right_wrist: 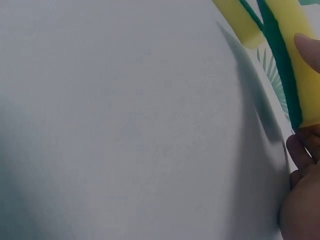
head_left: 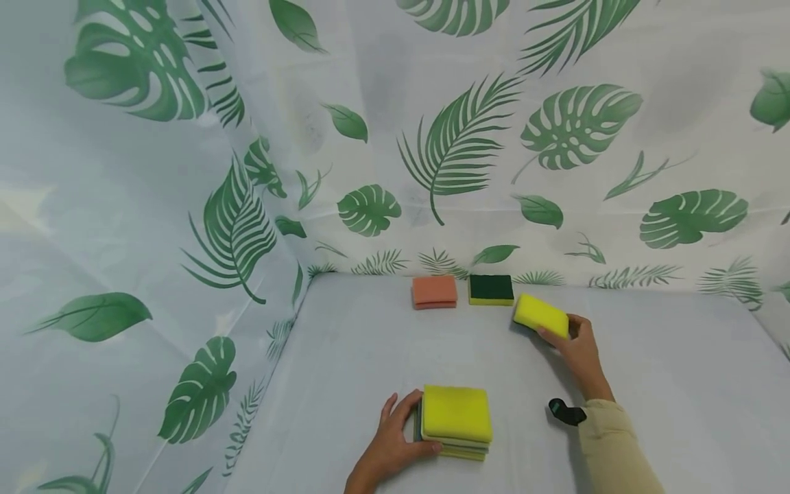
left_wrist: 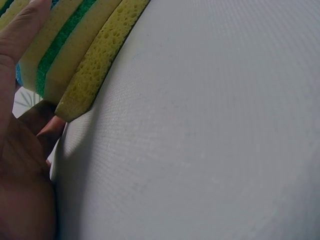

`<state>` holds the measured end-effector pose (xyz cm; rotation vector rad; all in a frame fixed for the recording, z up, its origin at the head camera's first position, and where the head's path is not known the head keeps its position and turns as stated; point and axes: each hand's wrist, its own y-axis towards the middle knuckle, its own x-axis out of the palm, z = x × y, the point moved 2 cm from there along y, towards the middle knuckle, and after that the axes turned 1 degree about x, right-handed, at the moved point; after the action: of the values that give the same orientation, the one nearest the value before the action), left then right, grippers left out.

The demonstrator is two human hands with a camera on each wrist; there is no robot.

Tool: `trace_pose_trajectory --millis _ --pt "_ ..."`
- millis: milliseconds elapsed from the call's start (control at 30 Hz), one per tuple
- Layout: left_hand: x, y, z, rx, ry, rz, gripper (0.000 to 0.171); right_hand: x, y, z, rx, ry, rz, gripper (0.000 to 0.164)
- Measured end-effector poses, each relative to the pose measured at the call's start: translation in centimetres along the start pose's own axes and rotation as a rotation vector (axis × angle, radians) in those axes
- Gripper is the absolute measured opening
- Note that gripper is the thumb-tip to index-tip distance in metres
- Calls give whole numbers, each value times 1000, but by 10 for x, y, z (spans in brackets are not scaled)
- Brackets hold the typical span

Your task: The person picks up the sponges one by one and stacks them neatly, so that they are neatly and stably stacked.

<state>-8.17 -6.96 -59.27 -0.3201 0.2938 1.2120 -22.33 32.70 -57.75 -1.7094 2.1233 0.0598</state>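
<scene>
My right hand [head_left: 580, 353] holds a yellow scouring sponge [head_left: 540, 314] by its near right end, thumb at the front edge. The right wrist view shows this sponge [right_wrist: 295, 60] raised off the table, its green scouring side turned down. Nearer to me, a stack of sponges [head_left: 457, 413] with a bright yellow one on top stands on the table. My left hand [head_left: 391, 442] grips the stack from the left, thumb along the front, fingers at the far left corner. Yellow, green and blue layers of the stack [left_wrist: 95, 65] show in the left wrist view.
At the back lie an orange sponge [head_left: 435, 290] and, to its right, a sponge with its dark green side up [head_left: 490, 288]. A white cloth with green leaf prints [head_left: 457, 151] rises behind the white table [head_left: 345, 343]. A black device [head_left: 564, 412] sits at the right wrist.
</scene>
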Motion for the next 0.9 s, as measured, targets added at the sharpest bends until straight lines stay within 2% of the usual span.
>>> trace_pose_trajectory --millis 300,533,767,900 --pt "1 -2 3 -45 17 5 89 -6 -11 2 -19 -20 11 97" --pt "0 -1 4 -14 -5 -4 87 -7 -21 1 1 21 -18 102" --pt "1 -2 5 -18 -7 -1 88 -1 -38 -7 -5 -14 -87 105" --pt "1 -1 3 -18 1 0 88 2 -49 -16 -28 -31 -100 102"
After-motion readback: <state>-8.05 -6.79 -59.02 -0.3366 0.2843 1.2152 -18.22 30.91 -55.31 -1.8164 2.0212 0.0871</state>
